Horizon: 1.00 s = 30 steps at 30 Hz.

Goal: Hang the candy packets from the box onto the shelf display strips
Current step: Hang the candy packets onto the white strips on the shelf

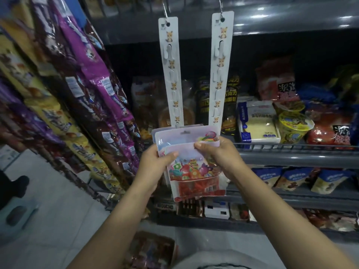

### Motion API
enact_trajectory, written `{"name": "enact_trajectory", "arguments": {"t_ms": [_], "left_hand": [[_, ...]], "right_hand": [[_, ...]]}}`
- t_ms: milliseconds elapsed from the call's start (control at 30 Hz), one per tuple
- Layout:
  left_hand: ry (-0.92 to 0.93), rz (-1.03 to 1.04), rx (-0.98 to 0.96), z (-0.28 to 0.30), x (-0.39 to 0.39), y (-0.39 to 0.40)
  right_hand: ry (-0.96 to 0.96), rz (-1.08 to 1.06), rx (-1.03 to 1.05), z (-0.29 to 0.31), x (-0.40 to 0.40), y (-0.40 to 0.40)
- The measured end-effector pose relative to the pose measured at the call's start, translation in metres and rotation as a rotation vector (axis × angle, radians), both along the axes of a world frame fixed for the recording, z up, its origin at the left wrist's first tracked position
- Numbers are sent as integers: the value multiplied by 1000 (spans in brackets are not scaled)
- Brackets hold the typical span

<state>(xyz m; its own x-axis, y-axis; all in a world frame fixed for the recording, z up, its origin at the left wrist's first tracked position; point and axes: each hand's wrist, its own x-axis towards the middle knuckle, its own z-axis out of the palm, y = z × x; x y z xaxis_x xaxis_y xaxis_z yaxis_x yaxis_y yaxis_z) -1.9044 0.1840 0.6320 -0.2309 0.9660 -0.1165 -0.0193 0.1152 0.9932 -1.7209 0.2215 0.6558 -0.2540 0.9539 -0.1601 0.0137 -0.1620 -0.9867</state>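
Candy packets (191,162) pinched between left hand (155,164) and right hand (217,154).

Purple and yellow snack bags (91,98) hang leftward — a blueberry bread pack (258,123) sits on the grey shelf (291,158).

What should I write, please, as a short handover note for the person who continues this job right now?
Left hand and right hand: both grip a small stack of candy packets, held at the bottom of the two display strips.
Box: on the floor below, packets inside.
Done: no packet clearly hangs yet; the strips' visible hooks are bare.
Left: hang the held packets, then those in the box.
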Motion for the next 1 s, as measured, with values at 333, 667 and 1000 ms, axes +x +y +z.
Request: {"name": "enact_trajectory", "arguments": {"t_ms": [333, 667, 1000], "left_hand": [[481, 63, 254, 48, -17, 44], [574, -175, 109, 74, -20, 76], [516, -336, -24, 92, -30, 86]], "right_hand": [[-315, -202, 179, 9, -17, 14], [-318, -268, 230, 17, -36, 12], [-217, -313, 277, 23, -49, 13]]}}
